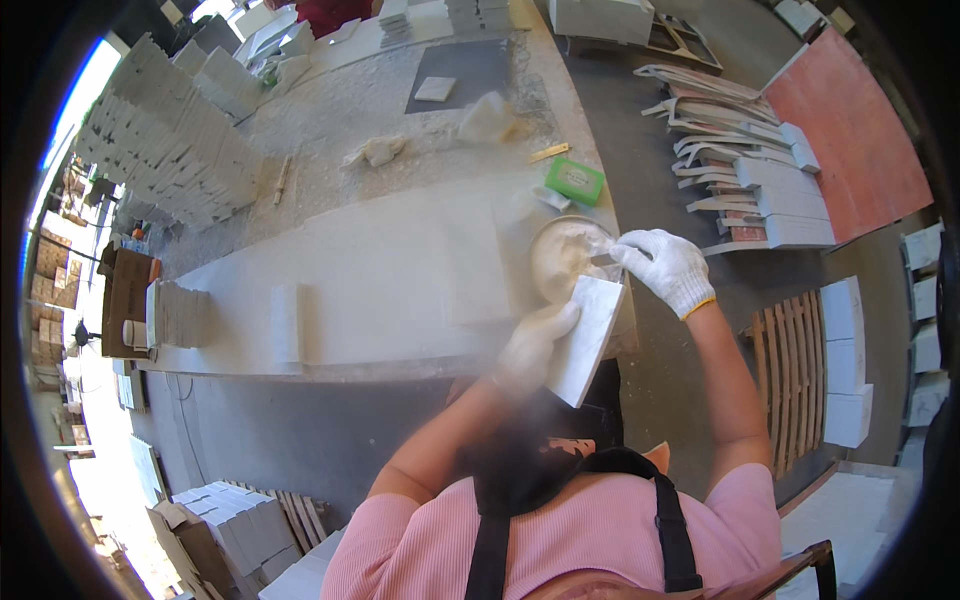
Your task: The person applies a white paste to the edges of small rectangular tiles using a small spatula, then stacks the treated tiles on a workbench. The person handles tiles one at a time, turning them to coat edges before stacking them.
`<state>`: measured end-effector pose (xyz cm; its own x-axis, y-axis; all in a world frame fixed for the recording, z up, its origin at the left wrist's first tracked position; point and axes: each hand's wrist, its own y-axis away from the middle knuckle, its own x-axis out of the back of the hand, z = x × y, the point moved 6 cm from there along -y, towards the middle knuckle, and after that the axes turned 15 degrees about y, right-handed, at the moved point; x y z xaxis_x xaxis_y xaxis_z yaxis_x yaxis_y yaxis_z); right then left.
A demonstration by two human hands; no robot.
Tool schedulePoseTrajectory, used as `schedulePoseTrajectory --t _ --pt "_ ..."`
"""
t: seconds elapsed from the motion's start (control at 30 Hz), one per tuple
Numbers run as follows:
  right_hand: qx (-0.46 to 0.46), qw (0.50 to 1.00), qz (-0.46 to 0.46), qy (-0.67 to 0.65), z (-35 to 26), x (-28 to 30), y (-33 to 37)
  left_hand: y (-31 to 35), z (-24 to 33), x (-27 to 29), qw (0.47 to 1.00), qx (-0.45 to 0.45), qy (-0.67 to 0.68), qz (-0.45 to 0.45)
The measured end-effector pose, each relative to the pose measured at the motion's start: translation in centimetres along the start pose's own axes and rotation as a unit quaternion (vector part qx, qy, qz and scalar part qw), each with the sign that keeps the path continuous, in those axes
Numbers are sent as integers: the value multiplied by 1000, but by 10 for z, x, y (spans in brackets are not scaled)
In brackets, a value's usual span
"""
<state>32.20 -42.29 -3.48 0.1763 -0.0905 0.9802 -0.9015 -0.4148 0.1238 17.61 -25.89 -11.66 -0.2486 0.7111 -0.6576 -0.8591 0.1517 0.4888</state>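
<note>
My left hand (535,345), in a white glove and blurred, is closed on the edge of a white marble-look tile (588,340), tilted near the table's right front corner. In a white glove with a yellow cuff edge, my right hand (665,268) pinches a small putty knife (603,256). Its blade is over a round bowl (534,250) of cream-coloured paste (562,262), just beyond the tile. Part of the bowl is hidden behind the tile and my hands. Past the bowl lies a green box (575,182).
A dusty worktable (400,260) spreads ahead and left, with a tall stack of tiles (170,140) at its far left. A single tile (435,89) lies on a dark sheet. Right of the table stand stacked white pieces (790,200) and a wooden pallet (790,375).
</note>
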Motion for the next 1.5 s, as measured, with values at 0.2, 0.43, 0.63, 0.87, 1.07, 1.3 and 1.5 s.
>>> schedulePoseTrajectory --t 0.2,0.43,0.63,0.87,1.07,1.3,1.5 --pt "5 1000 -27 -11 -1 -23 0 9 12 4 938 -126 -315 66" --pt "15 988 66 -136 3 -10 12 14 22 -1 867 -186 -455 81" --pt "-28 952 29 -302 8 -30 14 13 25 -2 850 -229 -468 73" --pt "-24 931 -27 -363 11 -49 16 12 26 0 829 -251 -495 67" --pt "-56 904 -32 -422 17 -36 27 5 22 9 847 -227 -470 101" --pt "-20 908 -9 -418 7 -19 39 2 21 11 845 -219 -478 95" --pt "13 931 33 -364 0 -10 41 3 22 9 835 -248 -483 84"
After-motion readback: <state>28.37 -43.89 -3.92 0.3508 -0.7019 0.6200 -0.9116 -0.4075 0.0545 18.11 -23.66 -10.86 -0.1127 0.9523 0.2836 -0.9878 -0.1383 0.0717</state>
